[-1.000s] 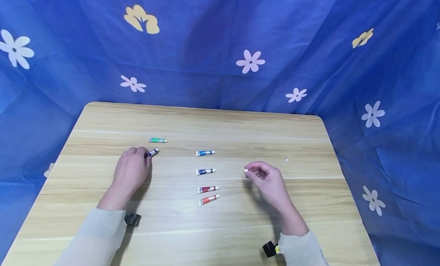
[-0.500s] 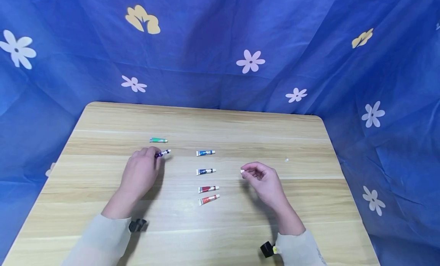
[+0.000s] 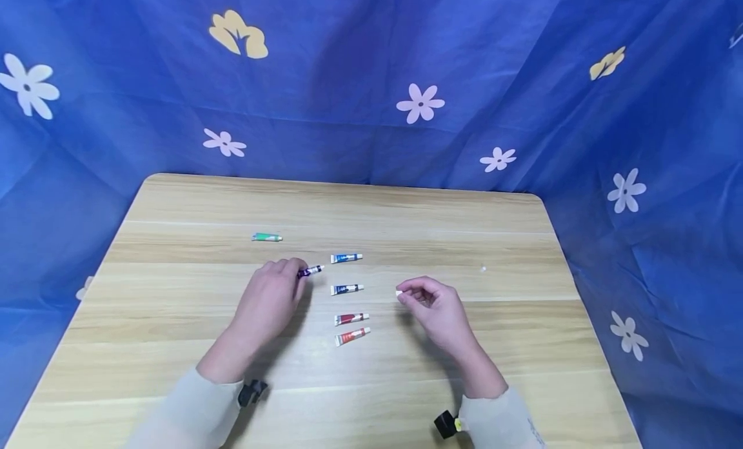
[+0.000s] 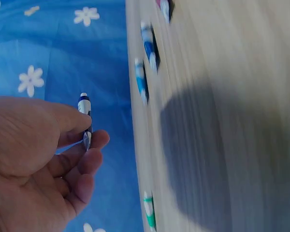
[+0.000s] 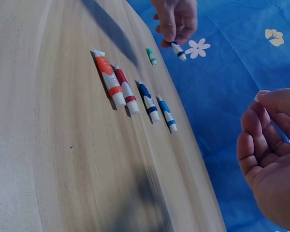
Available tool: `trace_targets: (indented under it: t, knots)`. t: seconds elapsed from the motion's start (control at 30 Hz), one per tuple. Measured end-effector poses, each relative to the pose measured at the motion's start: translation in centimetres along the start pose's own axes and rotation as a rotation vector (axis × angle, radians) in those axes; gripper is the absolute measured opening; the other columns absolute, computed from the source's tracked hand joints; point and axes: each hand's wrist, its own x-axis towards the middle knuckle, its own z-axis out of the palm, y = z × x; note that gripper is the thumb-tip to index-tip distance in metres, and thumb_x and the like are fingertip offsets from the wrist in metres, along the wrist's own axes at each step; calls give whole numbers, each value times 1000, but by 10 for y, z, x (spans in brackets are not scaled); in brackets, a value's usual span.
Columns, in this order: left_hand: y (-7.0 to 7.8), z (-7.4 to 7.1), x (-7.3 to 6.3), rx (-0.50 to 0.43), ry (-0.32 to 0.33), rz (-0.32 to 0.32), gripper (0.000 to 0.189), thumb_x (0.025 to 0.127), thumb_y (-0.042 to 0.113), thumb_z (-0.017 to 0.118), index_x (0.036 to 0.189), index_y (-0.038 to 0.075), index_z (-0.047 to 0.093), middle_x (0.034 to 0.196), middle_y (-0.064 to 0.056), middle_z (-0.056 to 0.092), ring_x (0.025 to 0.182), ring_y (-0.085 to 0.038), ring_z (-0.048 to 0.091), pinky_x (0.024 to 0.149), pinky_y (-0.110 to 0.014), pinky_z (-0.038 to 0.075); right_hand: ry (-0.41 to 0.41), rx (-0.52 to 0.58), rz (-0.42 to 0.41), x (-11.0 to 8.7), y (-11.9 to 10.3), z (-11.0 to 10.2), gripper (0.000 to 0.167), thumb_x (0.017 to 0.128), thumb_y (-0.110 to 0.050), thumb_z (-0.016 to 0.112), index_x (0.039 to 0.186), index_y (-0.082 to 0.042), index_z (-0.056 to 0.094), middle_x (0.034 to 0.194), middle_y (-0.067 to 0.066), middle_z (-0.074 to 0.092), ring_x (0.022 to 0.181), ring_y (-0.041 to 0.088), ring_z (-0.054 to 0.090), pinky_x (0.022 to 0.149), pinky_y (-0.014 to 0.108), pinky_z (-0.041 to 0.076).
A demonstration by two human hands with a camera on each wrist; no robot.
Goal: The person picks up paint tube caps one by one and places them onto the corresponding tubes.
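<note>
Between thumb and fingers, my left hand holds a small purple paint tube above the table. Its narrow white tip points right; the left wrist view shows the tube with a dark band below that tip. My right hand pinches a tiny white piece that looks like a tube cap, mostly covered by the fingertips. The two hands are apart, facing each other. Between them lie a blue tube, a dark blue tube, a dark red tube and an orange-red tube.
A green tube lies farther back on the left of the wooden table. Right of centre sits a tiny whitish speck, too small to identify. A blue flowered cloth hangs behind and beside the table.
My left hand has carried the purple tube rightward and slightly nearer, from beside the green tube to close by the blue one. My right hand has shifted a little left with the cap.
</note>
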Motion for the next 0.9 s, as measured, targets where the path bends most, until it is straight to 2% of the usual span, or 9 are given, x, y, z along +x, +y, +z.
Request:
trace_targets:
  t: [0.33,0.6,0.9]
  knots:
    - [40,1,-14,-16,10,69,22,103,14,71,120,0,71,108,-16,80,92,-30,66,87,-45,56,-6,-11,-21,-1,0,11,13,93,-5,82,105,-11,82,96,7,78,87,9,69,82,20,57]
    - [56,-4,-20,-38,31,96,19,102,12,72,117,2,72,108,-12,79,92,-27,63,86,-41,54,-54,-16,-54,-4,-3,26,11,94,-8,83,104,-12,82,95,3,79,89,10,71,88,23,59]
    - [73,-6,-27,-49,21,183,21,103,17,73,121,6,73,114,-4,79,96,-21,65,88,-37,55,-18,-59,-104,-7,-8,34,14,93,-7,84,103,-16,81,95,-1,80,88,9,71,86,28,62]
